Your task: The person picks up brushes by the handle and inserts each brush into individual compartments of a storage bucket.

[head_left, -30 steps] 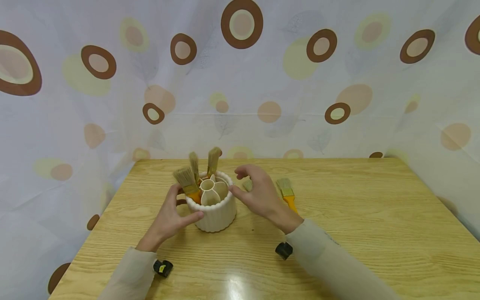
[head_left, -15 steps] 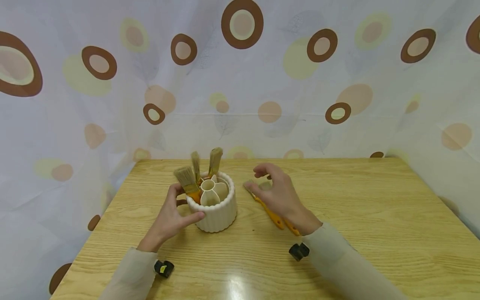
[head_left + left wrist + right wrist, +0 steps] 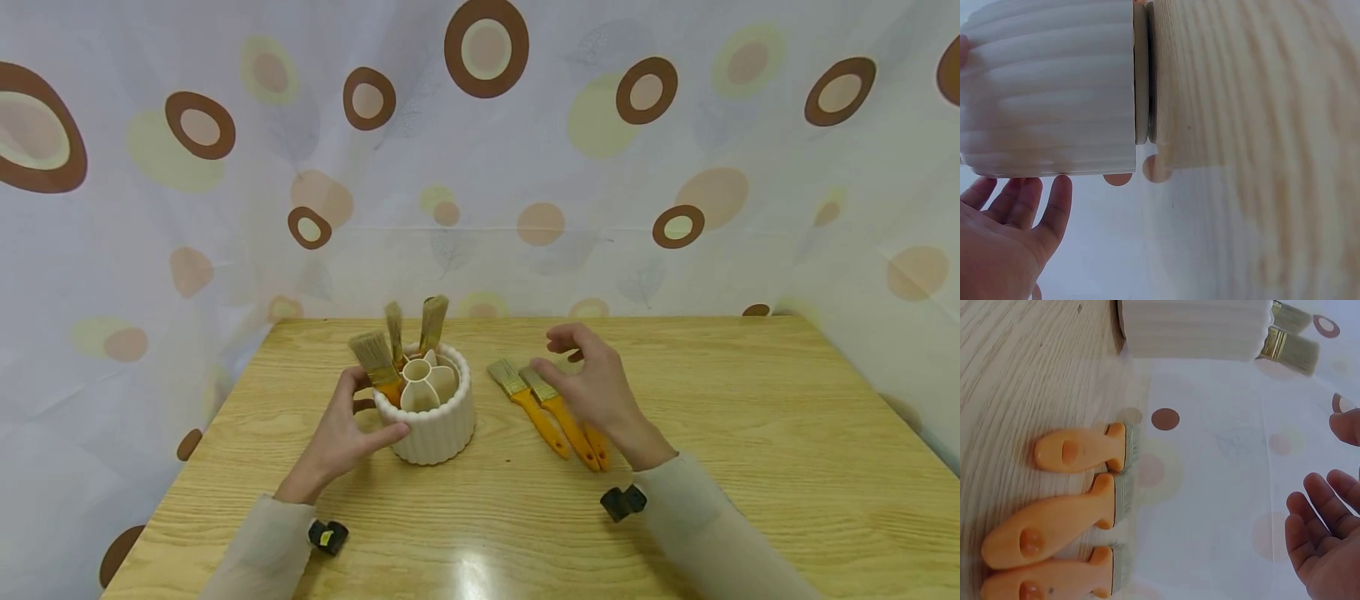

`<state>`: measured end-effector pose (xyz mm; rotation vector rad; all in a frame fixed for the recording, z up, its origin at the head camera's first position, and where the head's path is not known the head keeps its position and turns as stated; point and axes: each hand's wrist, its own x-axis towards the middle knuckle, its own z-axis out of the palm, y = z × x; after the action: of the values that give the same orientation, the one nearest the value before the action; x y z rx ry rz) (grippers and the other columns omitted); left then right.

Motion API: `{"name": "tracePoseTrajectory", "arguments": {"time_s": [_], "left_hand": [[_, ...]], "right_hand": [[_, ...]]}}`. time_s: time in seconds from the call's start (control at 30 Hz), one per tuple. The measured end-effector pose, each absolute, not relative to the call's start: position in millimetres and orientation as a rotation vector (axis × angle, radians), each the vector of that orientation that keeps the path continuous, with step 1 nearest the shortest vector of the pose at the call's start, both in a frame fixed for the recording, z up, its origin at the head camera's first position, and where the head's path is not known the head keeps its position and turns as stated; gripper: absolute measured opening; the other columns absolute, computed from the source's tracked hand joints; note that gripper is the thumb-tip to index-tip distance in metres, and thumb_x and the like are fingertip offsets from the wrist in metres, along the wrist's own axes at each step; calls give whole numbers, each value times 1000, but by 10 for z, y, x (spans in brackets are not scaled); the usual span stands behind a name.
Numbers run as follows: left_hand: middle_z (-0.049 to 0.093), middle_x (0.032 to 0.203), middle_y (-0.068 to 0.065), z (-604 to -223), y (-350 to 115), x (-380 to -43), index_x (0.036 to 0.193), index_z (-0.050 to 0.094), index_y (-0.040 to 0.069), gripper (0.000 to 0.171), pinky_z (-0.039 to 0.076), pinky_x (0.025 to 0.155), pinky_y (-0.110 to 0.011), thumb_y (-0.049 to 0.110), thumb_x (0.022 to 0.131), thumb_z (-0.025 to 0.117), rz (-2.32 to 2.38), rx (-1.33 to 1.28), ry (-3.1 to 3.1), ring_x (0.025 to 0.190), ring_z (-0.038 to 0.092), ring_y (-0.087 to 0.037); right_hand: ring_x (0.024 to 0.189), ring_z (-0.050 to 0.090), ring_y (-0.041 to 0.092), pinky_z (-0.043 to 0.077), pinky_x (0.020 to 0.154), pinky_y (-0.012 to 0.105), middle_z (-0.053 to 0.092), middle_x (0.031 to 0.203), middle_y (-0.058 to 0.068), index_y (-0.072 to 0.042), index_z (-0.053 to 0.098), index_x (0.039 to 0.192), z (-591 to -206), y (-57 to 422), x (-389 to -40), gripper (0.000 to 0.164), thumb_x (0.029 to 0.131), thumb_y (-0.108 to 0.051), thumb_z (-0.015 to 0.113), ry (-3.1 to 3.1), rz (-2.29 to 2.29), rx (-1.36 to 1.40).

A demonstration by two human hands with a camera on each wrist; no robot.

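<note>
A white ribbed round brush holder [image 3: 435, 437] with a flower-shaped divider stands upright on the table. My left hand [image 3: 333, 437] grips its left side, thumb at the front and fingers around the far side; the left wrist view shows its fingertips against the ribbed wall [image 3: 1054, 94]. Bristle brushes stand bristles up in the back and left compartments, such as the wide paintbrush [image 3: 375, 358]. Three orange-handled paintbrushes [image 3: 546, 425] lie side by side to the right of the holder. Above them hovers my right hand [image 3: 600, 387], fingers loosely bent, holding nothing; it partly hides the rightmost one.
A wooden table [image 3: 750, 417] carries everything, its back edge meeting a patterned cloth [image 3: 480, 267] that also hangs at both sides. Black wrist camera mounts [image 3: 327, 537] sit on both sleeves.
My right hand has moved away from the holder to the right, over the loose paintbrushes, leaving more of them in sight. My left hand and the holder stay almost still.
</note>
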<state>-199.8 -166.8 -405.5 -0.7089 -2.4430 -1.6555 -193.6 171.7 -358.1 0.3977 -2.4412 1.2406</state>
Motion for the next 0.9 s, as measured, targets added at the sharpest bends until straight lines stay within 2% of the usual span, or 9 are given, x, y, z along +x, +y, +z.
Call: {"name": "tracePoseTrajectory", "arguments": {"time_s": [0.23,0.63,0.9], "left_hand": [[41,133,-10,-4056,-1670,-1999,135,32,5,80,40,95,-51,15,74,83,-1650,-710,-2436,121,41,-28],[41,134,-10,-4056,-1667,-1987,137,32,4,83,41,95,-51,13,72,84,-1653,-716,-2428,121,41,-24],[40,135,-10,-4059,-1667,-1993,137,31,6,83,40,95,-52,14,74,83,-1672,-718,-2443,121,41,-26]], "right_hand": [[96,55,23,46,83,41,60,106,8,-7,56,121,-3617,1844,-1958,42,88,-30,70,-2461,1289,336],[94,55,19,48,80,30,58,106,5,-9,53,122,-3647,2003,-1980,46,88,-36,69,-2494,1318,240],[96,55,24,48,85,40,57,108,11,-6,52,124,-3698,2118,-2022,49,90,-37,67,-2549,1325,183]]}}
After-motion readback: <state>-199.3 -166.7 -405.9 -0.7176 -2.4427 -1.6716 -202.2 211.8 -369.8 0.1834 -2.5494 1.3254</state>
